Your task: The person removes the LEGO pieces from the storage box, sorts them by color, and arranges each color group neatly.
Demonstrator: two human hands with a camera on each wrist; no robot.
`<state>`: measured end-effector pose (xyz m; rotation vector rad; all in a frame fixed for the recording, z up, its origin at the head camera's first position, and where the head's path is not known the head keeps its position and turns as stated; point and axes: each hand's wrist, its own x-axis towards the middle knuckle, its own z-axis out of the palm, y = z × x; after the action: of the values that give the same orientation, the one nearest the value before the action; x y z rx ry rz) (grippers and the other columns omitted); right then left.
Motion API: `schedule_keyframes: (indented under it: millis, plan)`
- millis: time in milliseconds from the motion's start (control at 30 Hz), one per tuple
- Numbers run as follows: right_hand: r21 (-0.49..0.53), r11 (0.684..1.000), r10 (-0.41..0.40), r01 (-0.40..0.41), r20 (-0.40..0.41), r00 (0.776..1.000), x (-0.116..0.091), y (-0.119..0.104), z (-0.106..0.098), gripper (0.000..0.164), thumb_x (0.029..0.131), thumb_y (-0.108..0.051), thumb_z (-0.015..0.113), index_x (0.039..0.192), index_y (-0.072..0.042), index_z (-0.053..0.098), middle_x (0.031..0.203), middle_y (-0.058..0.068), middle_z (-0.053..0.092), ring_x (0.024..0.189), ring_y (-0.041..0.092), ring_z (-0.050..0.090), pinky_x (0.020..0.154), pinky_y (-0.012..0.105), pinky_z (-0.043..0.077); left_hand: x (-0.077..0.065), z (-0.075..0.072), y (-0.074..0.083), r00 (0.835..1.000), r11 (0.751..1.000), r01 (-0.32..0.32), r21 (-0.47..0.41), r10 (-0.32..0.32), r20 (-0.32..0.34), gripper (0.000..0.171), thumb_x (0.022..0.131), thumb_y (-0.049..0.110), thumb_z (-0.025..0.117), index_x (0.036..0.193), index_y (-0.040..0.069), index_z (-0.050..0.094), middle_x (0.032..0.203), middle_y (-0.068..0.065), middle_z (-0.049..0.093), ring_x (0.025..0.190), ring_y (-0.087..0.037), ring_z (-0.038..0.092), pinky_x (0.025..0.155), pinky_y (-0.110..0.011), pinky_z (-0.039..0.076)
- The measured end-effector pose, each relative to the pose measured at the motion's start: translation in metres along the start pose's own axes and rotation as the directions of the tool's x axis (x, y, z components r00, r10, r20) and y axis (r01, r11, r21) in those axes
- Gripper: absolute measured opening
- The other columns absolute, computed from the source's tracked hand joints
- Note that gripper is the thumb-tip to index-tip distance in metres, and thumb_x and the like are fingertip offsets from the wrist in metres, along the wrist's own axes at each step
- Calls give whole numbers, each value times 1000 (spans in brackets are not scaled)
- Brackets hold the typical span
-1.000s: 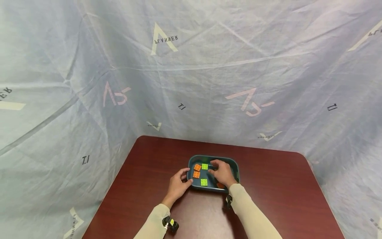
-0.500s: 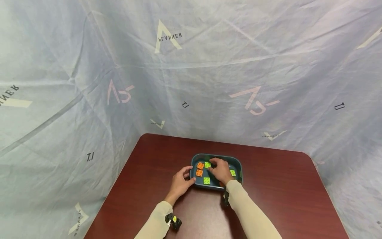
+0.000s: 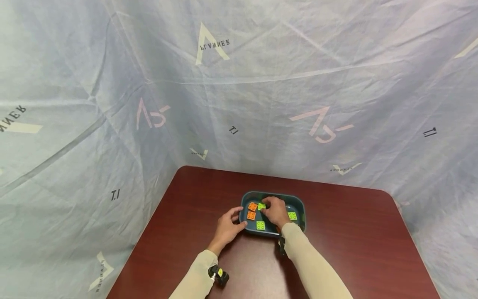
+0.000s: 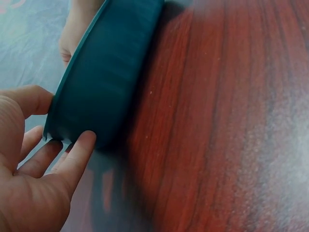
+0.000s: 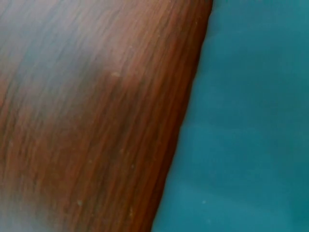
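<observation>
A dark teal tray [image 3: 298,198] stands on the table with orange and green toy bricks in it. My left hand [image 3: 226,226] holds its left end, thumb at the front corner and fingers along the side; in the left wrist view the fingertips lie against its wall [image 4: 106,72]. Over the tray, my right hand [image 3: 277,211] has thumb and index finger at a green brick [image 3: 261,206], pinching it. Left of that lie two orange bricks [image 3: 251,215]. Another green brick [image 3: 260,225] sits near the front wall, and one more green brick [image 3: 292,216] at the right.
The reddish-brown wooden table [image 3: 347,232] carries the tray. Grey printed sheeting [image 3: 261,104] hangs behind and beside it. Part of an orange brick [image 3: 278,229] shows beneath my right wrist. The right wrist view shows only table and the tray's outer wall [image 5: 251,121].
My right hand has moved slightly left and its thumb and index finger have come together at the green brick. The green brick at the right has come into sight. My left hand stays at the tray.
</observation>
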<state>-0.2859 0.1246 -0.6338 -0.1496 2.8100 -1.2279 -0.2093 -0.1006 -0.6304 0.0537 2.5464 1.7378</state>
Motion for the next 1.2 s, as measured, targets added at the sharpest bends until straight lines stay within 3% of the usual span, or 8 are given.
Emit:
schedule_keyframes:
  millis: [200, 467, 900, 1200]
  plan:
    - [-55, 998, -5, 6, 12, 1000, 1, 0, -1, 37, 89, -11, 86, 125, -6, 78, 118, 13, 77, 107, 30, 72, 89, 50, 62, 1, -1, 0, 1000, 1000, 5, -11, -5, 3, 59, 92, 25, 84, 146, 16, 64, 142, -17, 67, 130, -36, 67, 92, -45, 62]
    - [-52, 998, -35, 35, 0, 999, 1, 3, -5, 36, 88, -11, 86, 123, -7, 78, 112, 10, 78, 99, 25, 72, 82, 46, 62, 1, 0, 0, 1000, 1000, 7, -24, -7, 7, 59, 92, 21, 84, 147, 15, 63, 143, -18, 66, 131, -37, 66, 92, -46, 62]
    - [46, 998, -49, 51, -47, 998, -10, -4, -20, 33, 89, -10, 86, 122, -9, 79, 114, 10, 78, 92, 20, 73, 75, 40, 62, 0, -1, 2, 1000, 999, 18, -28, -18, 6, 59, 91, 22, 84, 146, 16, 64, 145, -17, 65, 130, -36, 67, 91, -44, 62]
    - [106, 993, -50, 55, -57, 997, -23, -7, -32, 32, 91, -9, 84, 123, -9, 78, 122, 13, 75, 102, 27, 76, 79, 41, 64, 1, -3, 1, 1000, 999, 3, -48, -3, 15, 61, 91, 22, 85, 147, 15, 63, 143, -18, 66, 128, -35, 69, 87, -40, 63]
